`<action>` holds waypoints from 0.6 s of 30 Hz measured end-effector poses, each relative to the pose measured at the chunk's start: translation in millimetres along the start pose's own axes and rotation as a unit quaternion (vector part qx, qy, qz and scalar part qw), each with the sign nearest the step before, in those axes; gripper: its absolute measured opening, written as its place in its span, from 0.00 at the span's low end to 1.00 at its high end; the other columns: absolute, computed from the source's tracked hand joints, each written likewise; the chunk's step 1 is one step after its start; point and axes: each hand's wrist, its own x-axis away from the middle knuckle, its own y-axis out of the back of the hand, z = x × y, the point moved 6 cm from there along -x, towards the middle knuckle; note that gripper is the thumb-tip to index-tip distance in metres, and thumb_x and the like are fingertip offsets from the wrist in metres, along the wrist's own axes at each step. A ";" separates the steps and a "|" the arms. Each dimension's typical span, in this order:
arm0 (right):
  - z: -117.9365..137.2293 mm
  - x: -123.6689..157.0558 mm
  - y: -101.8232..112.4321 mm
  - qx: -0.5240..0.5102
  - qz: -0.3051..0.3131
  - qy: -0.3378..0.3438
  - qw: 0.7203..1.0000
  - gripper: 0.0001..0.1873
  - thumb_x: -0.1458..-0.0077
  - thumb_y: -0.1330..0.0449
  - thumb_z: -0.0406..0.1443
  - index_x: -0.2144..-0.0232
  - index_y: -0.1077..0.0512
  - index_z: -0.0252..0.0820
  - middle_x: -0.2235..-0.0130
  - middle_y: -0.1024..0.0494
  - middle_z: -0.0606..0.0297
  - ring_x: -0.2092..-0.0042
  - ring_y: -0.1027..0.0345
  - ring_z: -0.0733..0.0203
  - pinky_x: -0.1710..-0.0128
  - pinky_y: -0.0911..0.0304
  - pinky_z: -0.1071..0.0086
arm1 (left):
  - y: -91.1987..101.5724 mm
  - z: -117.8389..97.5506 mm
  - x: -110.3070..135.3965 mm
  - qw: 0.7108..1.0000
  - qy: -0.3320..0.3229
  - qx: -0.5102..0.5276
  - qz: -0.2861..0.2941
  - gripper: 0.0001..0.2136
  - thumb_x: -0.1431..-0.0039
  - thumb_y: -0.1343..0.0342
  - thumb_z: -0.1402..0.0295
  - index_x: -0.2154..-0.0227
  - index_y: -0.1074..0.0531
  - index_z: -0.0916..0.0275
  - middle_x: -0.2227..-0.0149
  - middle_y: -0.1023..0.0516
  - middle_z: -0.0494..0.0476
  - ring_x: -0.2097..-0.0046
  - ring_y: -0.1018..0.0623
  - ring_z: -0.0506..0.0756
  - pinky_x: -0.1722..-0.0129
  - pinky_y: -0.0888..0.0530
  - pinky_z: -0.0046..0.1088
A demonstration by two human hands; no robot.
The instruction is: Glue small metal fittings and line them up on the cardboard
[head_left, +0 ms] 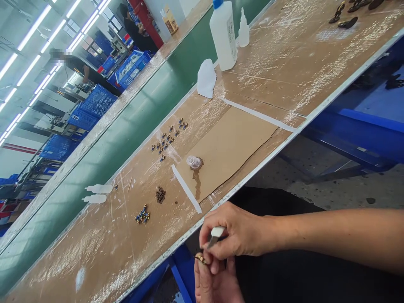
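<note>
My left hand (214, 283) pinches a small gold-and-dark ornament (200, 258) in its fingers, just past the near edge of the workbench (94, 256). My right hand (235, 231) is clenched around a white-handled blade (217, 232), its metal tip (212, 242) slanting down and left toward the ornament. The ornament lies just below and left of my right hand's fingers, its long axis running nearly level across my view, while the blade crosses it at an angle. My left hand is the nearer, holding the piece from beneath; my right hand sits directly above. My fingers crowd the spot, so I cannot tell whether the tip touches the ornament. Farther along the bench lie a scattered batch of similar ornaments (167, 141), a smaller pile of them (142, 214), and a heap of dark beads (160, 194). A clear cup (195, 162) sits on a cardboard sheet (240, 139) beside a brown stain. Beyond them stand a large white bottle (223, 35) and a small dropper bottle (243, 30). Across a green conveyor belt (148, 101), a co-worker (139, 29) stands at the far side.
</note>
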 end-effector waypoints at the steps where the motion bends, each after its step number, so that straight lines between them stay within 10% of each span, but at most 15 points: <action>1: 0.8 1.0 6.4 0.050 -0.031 0.006 0.998 0.09 0.51 0.41 0.36 0.72 0.27 0.33 0.79 0.31 0.70 0.76 0.35 0.71 0.77 0.45 0.81 | 1.2 -0.3 -1.2 0.999 0.012 0.043 0.000 0.06 0.54 0.34 0.66 0.71 0.24 0.54 0.72 0.24 0.40 0.70 0.24 0.43 0.57 0.23 0.29; 7: 0.6 19.8 23.9 0.328 -0.011 -0.012 0.945 0.17 0.40 0.50 0.39 0.76 0.28 0.38 0.81 0.33 0.69 0.78 0.41 0.70 0.75 0.50 0.75 | 9.8 -12.8 -5.9 0.992 -0.004 0.100 -0.082 0.02 0.49 0.38 0.70 0.72 0.25 0.59 0.73 0.27 0.42 0.74 0.29 0.39 0.55 0.23 0.30; 10: 9.0 31.4 33.2 0.362 -0.024 0.008 0.932 0.11 0.40 0.51 0.34 0.60 0.29 0.46 0.77 0.29 0.71 0.75 0.37 0.69 0.71 0.47 0.74 | 9.3 -21.6 -11.2 0.993 -0.045 0.045 -0.101 0.03 0.50 0.37 0.68 0.72 0.25 0.60 0.73 0.26 0.43 0.73 0.29 0.40 0.56 0.22 0.29; 18: 32.8 38.9 68.4 0.438 -0.085 0.038 0.894 0.20 0.45 0.42 0.49 0.60 0.33 0.39 0.68 0.24 0.62 0.68 0.31 0.60 0.70 0.45 0.71 | -9.4 -48.3 -40.6 0.970 -0.171 -0.138 -0.102 0.12 0.64 0.29 0.63 0.74 0.24 0.57 0.74 0.22 0.43 0.71 0.23 0.44 0.61 0.21 0.25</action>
